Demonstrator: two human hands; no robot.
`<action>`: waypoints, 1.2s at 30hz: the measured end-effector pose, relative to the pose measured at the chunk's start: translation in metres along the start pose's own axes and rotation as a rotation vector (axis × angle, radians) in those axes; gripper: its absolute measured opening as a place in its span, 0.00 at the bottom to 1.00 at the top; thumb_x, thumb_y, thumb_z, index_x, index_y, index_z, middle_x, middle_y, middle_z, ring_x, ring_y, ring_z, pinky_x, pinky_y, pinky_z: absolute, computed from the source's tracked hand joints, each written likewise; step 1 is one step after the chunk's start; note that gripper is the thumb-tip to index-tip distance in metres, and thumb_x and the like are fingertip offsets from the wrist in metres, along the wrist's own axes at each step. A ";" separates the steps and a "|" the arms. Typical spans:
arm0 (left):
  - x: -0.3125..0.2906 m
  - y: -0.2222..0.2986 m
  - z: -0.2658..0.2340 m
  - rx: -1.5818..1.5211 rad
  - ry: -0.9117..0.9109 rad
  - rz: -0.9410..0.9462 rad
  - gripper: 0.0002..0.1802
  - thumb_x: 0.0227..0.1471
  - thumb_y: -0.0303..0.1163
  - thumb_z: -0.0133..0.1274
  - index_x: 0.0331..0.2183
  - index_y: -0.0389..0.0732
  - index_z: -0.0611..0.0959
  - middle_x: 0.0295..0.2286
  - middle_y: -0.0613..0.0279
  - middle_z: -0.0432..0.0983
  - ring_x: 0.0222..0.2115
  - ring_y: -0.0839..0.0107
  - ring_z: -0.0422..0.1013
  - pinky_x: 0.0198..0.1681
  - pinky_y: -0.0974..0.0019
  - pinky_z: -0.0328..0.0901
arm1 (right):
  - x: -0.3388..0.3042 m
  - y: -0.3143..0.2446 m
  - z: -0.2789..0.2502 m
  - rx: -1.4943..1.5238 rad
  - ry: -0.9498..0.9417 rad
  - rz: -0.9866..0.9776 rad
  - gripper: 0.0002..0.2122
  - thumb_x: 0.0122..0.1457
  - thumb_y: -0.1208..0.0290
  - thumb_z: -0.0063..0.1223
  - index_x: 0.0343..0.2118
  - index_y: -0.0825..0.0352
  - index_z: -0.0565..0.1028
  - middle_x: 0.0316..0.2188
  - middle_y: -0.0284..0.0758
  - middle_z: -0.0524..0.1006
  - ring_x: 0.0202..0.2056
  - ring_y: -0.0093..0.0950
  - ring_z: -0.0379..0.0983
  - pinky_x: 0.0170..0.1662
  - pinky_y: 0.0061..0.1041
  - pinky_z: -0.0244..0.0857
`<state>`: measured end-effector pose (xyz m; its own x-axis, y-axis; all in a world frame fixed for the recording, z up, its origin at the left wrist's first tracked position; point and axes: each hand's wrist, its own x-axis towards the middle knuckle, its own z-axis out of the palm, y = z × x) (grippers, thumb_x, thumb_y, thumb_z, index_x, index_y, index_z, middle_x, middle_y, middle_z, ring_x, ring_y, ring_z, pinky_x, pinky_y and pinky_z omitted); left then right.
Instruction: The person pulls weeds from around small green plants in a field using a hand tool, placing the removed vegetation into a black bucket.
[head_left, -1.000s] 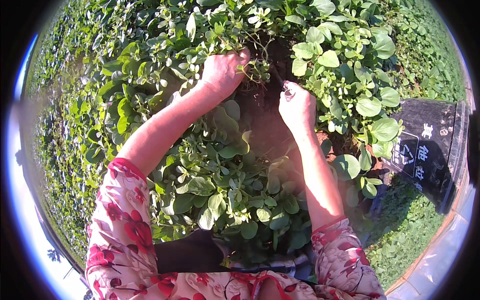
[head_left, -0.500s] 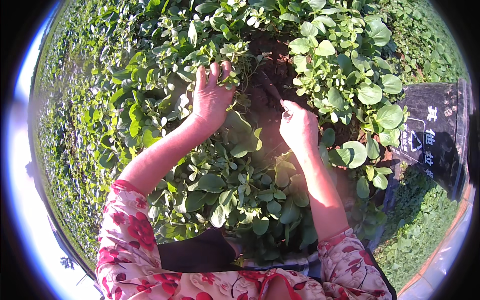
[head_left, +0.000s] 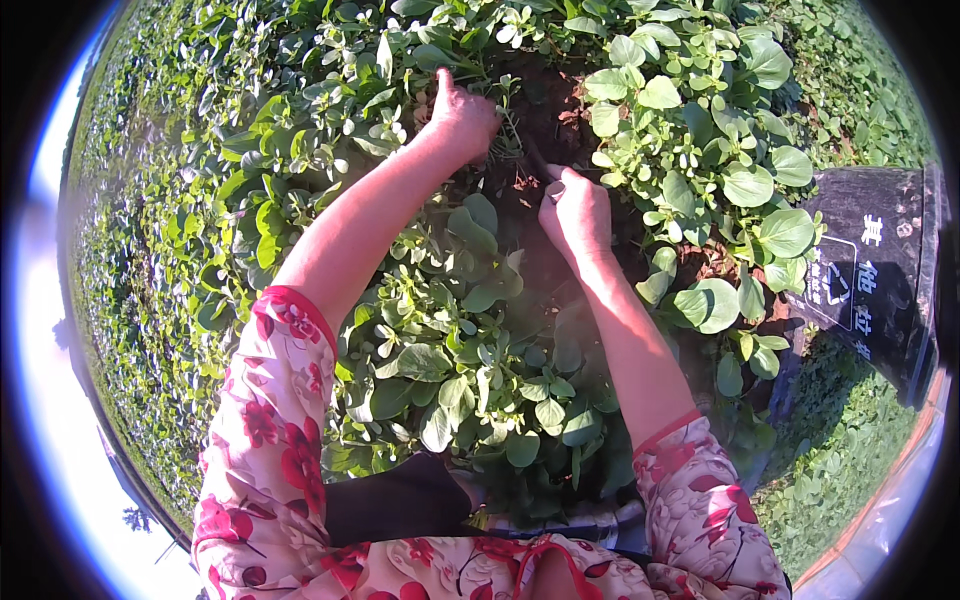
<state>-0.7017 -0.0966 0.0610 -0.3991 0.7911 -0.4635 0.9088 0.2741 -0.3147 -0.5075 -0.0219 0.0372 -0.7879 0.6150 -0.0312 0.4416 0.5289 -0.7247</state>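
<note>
My left hand (head_left: 466, 122) is closed round the stems of a small-leaved plant (head_left: 508, 135) at the edge of a bare soil patch. Its thumb side is up, and the curled fingers are mostly hidden behind the hand. To the right and a little nearer, my right hand (head_left: 580, 215) grips a narrow dark hand tool (head_left: 537, 158). The tool points away and to the left, its far end close to the stems under my left hand. Whether it touches them I cannot tell.
Dense leafy greens (head_left: 420, 365) grow on the near side and left of the soil (head_left: 545, 100). Broad round-leaved plants (head_left: 745, 185) stand on its right. A black plastic bag (head_left: 880, 270) with white print lies at the far right.
My left hand has gone from spread fingers over the leaves to a closed grip, moving away and right. My right hand has shifted slightly left and away with the tool.
</note>
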 end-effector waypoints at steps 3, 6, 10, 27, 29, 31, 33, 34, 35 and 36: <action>0.005 -0.005 -0.007 -0.144 -0.089 -0.037 0.16 0.46 0.35 0.53 0.41 0.49 0.81 0.36 0.61 0.78 0.41 0.61 0.73 0.57 0.35 0.43 | 0.031 -0.009 0.015 -0.022 -0.016 -0.086 0.13 0.46 0.78 0.49 0.36 0.65 0.79 0.21 0.47 0.77 0.26 0.41 0.77 0.31 0.33 0.72; -0.017 0.005 0.005 -0.081 0.063 -0.057 0.12 0.46 0.35 0.52 0.36 0.50 0.82 0.30 0.64 0.79 0.39 0.62 0.74 0.55 0.43 0.48 | 0.015 -0.017 -0.007 -0.107 -0.068 -0.146 0.12 0.47 0.77 0.49 0.36 0.66 0.79 0.22 0.48 0.77 0.27 0.41 0.77 0.32 0.34 0.71; -0.078 0.028 0.014 -0.207 0.370 -0.009 0.08 0.42 0.33 0.53 0.29 0.46 0.82 0.25 0.60 0.77 0.32 0.61 0.73 0.52 0.50 0.52 | -0.024 -0.014 -0.052 -0.054 -0.119 -0.071 0.12 0.50 0.78 0.49 0.38 0.68 0.78 0.25 0.45 0.78 0.27 0.41 0.77 0.31 0.33 0.71; -0.055 -0.007 0.018 -0.340 0.017 -0.121 0.18 0.35 0.37 0.55 0.32 0.43 0.84 0.39 0.47 0.72 0.46 0.51 0.67 0.60 0.43 0.46 | -0.058 -0.013 -0.065 0.030 -0.127 -0.120 0.13 0.48 0.79 0.49 0.39 0.66 0.77 0.26 0.47 0.77 0.28 0.42 0.76 0.32 0.34 0.71; -0.057 -0.005 0.023 -0.310 0.081 -0.064 0.18 0.34 0.37 0.55 0.33 0.43 0.83 0.34 0.50 0.74 0.42 0.53 0.70 0.57 0.44 0.51 | -0.052 -0.004 -0.042 0.058 -0.079 -0.139 0.14 0.48 0.79 0.49 0.39 0.66 0.78 0.25 0.47 0.77 0.28 0.42 0.76 0.32 0.34 0.71; -0.054 0.007 0.040 -0.273 0.160 -0.075 0.17 0.33 0.37 0.56 0.31 0.42 0.83 0.33 0.51 0.74 0.41 0.55 0.70 0.50 0.49 0.58 | -0.029 -0.008 -0.014 -0.040 -0.117 -0.081 0.14 0.47 0.79 0.50 0.38 0.66 0.78 0.23 0.46 0.77 0.26 0.41 0.76 0.31 0.34 0.70; -0.048 0.020 0.040 -0.346 0.166 -0.114 0.18 0.35 0.36 0.55 0.33 0.41 0.80 0.32 0.53 0.75 0.38 0.57 0.71 0.46 0.53 0.60 | 0.000 -0.008 0.009 0.080 -0.144 -0.049 0.14 0.46 0.78 0.51 0.38 0.65 0.78 0.21 0.44 0.76 0.25 0.40 0.76 0.30 0.33 0.70; -0.048 0.024 0.038 -0.354 0.138 -0.130 0.18 0.36 0.36 0.55 0.34 0.41 0.79 0.31 0.53 0.75 0.37 0.57 0.71 0.45 0.54 0.61 | 0.005 -0.007 0.017 0.161 -0.141 -0.018 0.15 0.45 0.78 0.52 0.39 0.65 0.78 0.22 0.43 0.77 0.25 0.40 0.76 0.30 0.33 0.71; -0.049 0.023 0.041 -0.386 0.142 -0.159 0.18 0.37 0.36 0.54 0.35 0.41 0.78 0.31 0.53 0.75 0.36 0.57 0.72 0.43 0.54 0.62 | 0.006 -0.004 0.020 0.084 -0.160 -0.116 0.15 0.45 0.78 0.52 0.39 0.64 0.77 0.23 0.42 0.77 0.25 0.40 0.76 0.30 0.33 0.71; -0.049 0.024 0.042 -0.420 0.149 -0.186 0.18 0.38 0.36 0.54 0.36 0.41 0.77 0.30 0.53 0.75 0.35 0.57 0.72 0.42 0.55 0.62 | 0.007 0.001 0.020 0.003 -0.174 -0.213 0.16 0.45 0.78 0.52 0.40 0.64 0.77 0.24 0.41 0.78 0.26 0.39 0.76 0.31 0.34 0.71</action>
<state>-0.6656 -0.1520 0.0409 -0.5656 0.7690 -0.2978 0.8066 0.5911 -0.0055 -0.5209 -0.0290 0.0228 -0.9249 0.3803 0.0041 0.2572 0.6334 -0.7298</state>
